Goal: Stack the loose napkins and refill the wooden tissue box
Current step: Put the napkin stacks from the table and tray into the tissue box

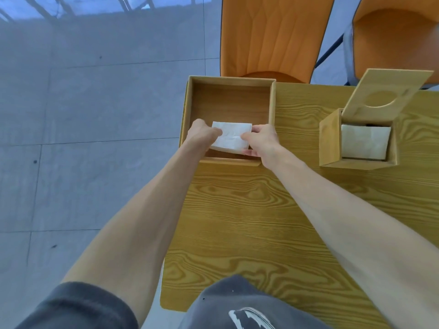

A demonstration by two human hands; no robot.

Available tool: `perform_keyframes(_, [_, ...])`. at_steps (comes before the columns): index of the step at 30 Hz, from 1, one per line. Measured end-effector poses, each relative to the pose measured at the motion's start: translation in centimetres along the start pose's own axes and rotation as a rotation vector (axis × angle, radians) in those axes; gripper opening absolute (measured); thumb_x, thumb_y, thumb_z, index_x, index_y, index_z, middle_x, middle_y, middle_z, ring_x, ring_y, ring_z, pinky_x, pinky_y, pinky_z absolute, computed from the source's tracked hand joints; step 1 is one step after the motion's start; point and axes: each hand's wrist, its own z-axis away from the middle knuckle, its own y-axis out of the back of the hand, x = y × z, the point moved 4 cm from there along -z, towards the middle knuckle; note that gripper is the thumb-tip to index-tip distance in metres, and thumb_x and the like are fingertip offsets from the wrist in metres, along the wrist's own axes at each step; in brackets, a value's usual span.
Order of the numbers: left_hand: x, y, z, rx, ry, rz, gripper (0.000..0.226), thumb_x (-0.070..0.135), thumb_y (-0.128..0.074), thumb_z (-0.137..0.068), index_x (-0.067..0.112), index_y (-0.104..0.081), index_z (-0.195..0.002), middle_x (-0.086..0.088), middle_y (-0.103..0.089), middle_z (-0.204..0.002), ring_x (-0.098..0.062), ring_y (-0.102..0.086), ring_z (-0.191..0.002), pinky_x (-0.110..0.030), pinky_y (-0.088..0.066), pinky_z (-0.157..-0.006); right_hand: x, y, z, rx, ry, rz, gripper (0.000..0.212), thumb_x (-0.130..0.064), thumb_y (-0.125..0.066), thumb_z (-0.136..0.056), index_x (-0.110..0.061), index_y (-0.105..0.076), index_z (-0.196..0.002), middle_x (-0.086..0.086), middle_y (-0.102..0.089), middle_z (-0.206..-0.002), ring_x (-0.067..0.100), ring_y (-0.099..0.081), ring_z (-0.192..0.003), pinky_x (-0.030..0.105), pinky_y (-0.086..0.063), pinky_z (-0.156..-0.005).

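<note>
Inside the open tray (229, 100) on the table (261, 210), both hands, left (204, 136) and right (262, 141), have fingers clamped on the napkin stack (231, 137) by its short ends; light, soft and floppy, it probably needs support from below.

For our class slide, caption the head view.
Both hands grip a napkin stack inside the open wooden tray; the tissue box waits, lid raised.

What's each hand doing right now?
Left hand: closed on the napkins.
Right hand: closed on the same napkins.
</note>
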Motion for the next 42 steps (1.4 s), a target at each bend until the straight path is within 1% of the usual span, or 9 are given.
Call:
perform_keyframes(4, [-0.5, 0.4, -1.0, -0.042, 0.021, 0.036, 0.063, 0.011, -0.072, -0.088, 0.007, -0.043, -0.144, -0.012, -0.051, -0.142, -0.028, -0.053, -0.128, -0.038, -0.047, -0.102, 0.1, -0.1, 0.2, 0.012, 0.058, 0.074, 0.021, -0.006, -0.068, -0.088, -0.019, -0.064, -0.104, 0.001, -0.064, -0.107, 0.021, -0.068, -0.093, 0.037, -0.062, -0.078])
perform_keyframes(9, [-0.9, 1.0, -1.4, -0.134, -0.081, -0.05, 0.037, 0.017, -0.073, -0.087, 0.008, -0.066, -0.122, -0.002, -0.063, -0.096, -0.015, -0.062, -0.088, -0.029, -0.052, -0.075, 0.1, 0.1, 0.3, -0.016, 0.102, 0.179, 0.038, -0.013, -0.07, -0.085, -0.018, -0.062, -0.121, 0.001, -0.063, -0.111, 0.014, -0.065, -0.082, 0.038, -0.061, -0.082])
perform_keyframes(15, [-1.6, 1.8, -0.3, -0.189, -0.276, -0.108, 0.026, 0.016, -0.068, -0.09, 0.015, -0.065, -0.116, -0.001, -0.062, -0.105, -0.017, -0.058, -0.097, -0.022, -0.044, -0.069, -0.7, -0.1, 1.7, 0.015, 0.361, 0.564, 0.039, -0.025, -0.074, -0.079, -0.022, -0.06, -0.115, 0.003, -0.056, -0.118, 0.021, -0.059, -0.104, 0.036, -0.053, -0.085])
perform_keyframes(19, [-2.3, 2.3, 0.2, -0.193, -0.392, -0.083, 0.026, 0.007, -0.07, -0.087, 0.017, -0.061, -0.109, 0.003, -0.063, -0.109, -0.012, -0.059, -0.091, -0.023, -0.046, -0.075, -1.1, 0.2, 2.4, -0.066, 0.465, 0.557, 0.045, -0.017, -0.074, -0.079, -0.021, -0.054, -0.12, 0.001, -0.061, -0.109, 0.021, -0.063, -0.096, 0.035, -0.053, -0.081])
perform_keyframes(22, [-2.3, 2.7, 0.6, -0.19, -0.536, -0.086, 0.031, 0.003, -0.069, -0.086, 0.017, -0.062, -0.112, 0.011, -0.064, -0.107, 0.003, -0.058, -0.086, -0.026, -0.047, -0.085, -1.4, 0.4, 3.0, -0.113, 0.589, 0.634, 0.053, -0.014, -0.072, -0.085, -0.022, -0.053, -0.134, -0.001, -0.059, -0.104, 0.017, -0.062, -0.092, 0.03, -0.051, -0.084])
perform_keyframes(26, [-2.2, 2.9, 0.9, -0.169, -0.626, -0.1, 0.041, 0.005, -0.072, -0.083, 0.025, -0.066, -0.118, 0.007, -0.068, -0.101, -0.001, -0.062, -0.1, -0.029, -0.05, -0.09, -1.6, 0.5, 3.4, -0.003, 0.821, 0.767, 0.029, -0.015, -0.071, -0.087, -0.019, -0.07, -0.115, 0.003, -0.063, -0.108, 0.02, -0.062, -0.1, 0.036, -0.052, -0.084])
perform_keyframes(30, [-3.0, 2.2, 0.6, -0.146, -0.576, -0.223, 0.046, 0.007, -0.078, -0.079, 0.027, -0.067, -0.118, 0.003, -0.066, -0.12, -0.011, -0.059, -0.115, -0.035, -0.05, -0.097, -0.9, 0.4, 2.9, -0.009, 0.794, 0.859, 0.026, -0.016, -0.07, -0.087, -0.022, -0.068, -0.112, 0.001, -0.066, -0.11, 0.022, -0.063, -0.1, 0.039, -0.052, -0.085])
perform_keyframes(36, [-2.9, 1.9, 0.9, -0.021, -0.661, -0.341, 0.024, 0.015, -0.069, -0.088, 0.024, -0.072, -0.11, 0.003, -0.071, -0.108, -0.018, -0.061, -0.102, -0.036, -0.049, -0.087, -0.7, 1.0, 3.3, 0.068, 0.866, 0.784, 0.022, -0.019, -0.065, -0.092, -0.018, -0.069, -0.114, 0.004, -0.074, -0.106, 0.024, -0.068, -0.094, 0.039, -0.054, -0.082])
perform_keyframes(42, [-3.2, 1.6, 1.1, -0.047, -0.613, -0.398, 0.019, 0.015, -0.066, -0.09, 0.025, -0.071, -0.106, 0.001, -0.072, -0.096, -0.021, -0.065, -0.092, -0.041, -0.055, -0.08, -0.1, 1.5, 3.3, 0.058, 0.81, 0.81, 0.023, -0.021, -0.064, -0.093, -0.02, -0.07, -0.115, 0.005, -0.074, -0.104, 0.024, -0.068, -0.094, 0.034, -0.052, -0.081])
